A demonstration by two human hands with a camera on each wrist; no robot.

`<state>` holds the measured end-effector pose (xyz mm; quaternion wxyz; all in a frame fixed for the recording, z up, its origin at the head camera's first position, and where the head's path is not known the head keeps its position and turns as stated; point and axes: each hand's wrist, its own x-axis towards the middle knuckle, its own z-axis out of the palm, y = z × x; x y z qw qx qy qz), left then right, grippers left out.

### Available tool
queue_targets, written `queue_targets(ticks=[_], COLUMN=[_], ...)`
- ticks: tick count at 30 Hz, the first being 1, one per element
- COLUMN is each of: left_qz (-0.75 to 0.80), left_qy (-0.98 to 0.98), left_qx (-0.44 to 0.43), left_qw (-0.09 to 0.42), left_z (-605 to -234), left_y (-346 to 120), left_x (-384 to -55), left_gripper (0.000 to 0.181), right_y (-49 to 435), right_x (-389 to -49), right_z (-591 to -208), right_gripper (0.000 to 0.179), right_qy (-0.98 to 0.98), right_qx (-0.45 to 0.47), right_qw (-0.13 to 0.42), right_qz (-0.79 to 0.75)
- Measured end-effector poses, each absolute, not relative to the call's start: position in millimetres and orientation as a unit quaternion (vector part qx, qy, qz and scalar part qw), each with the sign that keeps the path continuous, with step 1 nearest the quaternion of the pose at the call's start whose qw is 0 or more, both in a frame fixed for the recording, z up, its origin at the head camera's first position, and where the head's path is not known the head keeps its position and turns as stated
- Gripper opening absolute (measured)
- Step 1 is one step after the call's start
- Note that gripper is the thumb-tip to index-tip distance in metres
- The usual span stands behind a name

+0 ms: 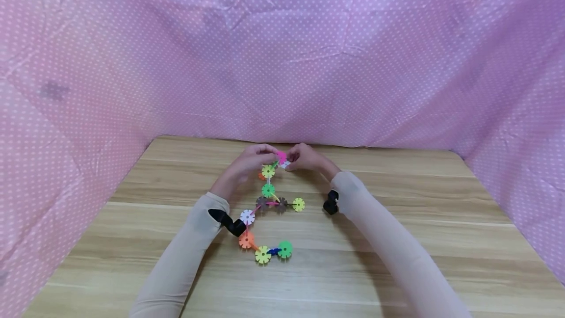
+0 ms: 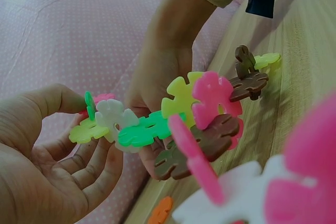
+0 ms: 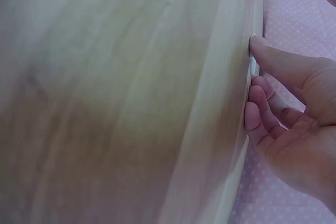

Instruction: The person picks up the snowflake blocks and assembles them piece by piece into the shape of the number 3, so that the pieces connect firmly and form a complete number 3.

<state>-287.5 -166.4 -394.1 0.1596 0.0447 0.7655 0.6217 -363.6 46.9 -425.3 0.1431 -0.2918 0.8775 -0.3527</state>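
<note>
A chain of notched plastic snowflake discs in several colours winds across the table, with a green disc (image 1: 268, 190) in its upper stretch. At its far end is a pink disc (image 1: 281, 157). My left hand (image 1: 249, 161) pinches the chain at this end; in the left wrist view its thumb meets a small green disc (image 2: 90, 105), beside a yellow disc (image 2: 88, 130) and a white disc (image 2: 115, 119). Close on the right, my right hand (image 1: 309, 157) pinches a whitish disc (image 3: 253, 66) between thumb and fingers, next to the pink one. Fingers partly hide both pieces.
The chain's near end has an orange disc (image 1: 246, 240), a yellow disc and a green disc (image 1: 285, 250). A side branch ends in a yellow disc (image 1: 298, 204). Pink dotted cloth (image 1: 282, 63) hangs behind the wooden table (image 1: 397, 239) and along its sides.
</note>
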Motion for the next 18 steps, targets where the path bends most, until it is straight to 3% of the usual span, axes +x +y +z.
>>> queue_targets(ticks=[11,18], left_qz=[0.628,0.631], left_qy=[0.758,0.756], left_qx=[0.043,0.064], left_qw=[0.173,0.165], left_z=[-396,-398], left_y=[-163,-162], left_x=[-289,-289], left_gripper=[0.025,0.022], right_y=[54,66], right_x=[-355,-345], right_z=[-422,-416], right_gripper=[0.028,0.019], right_qy=[0.873,0.850], right_qx=[-0.278,-0.262], right_qw=[0.165,0.206], right_qz=[-0.365,-0.408])
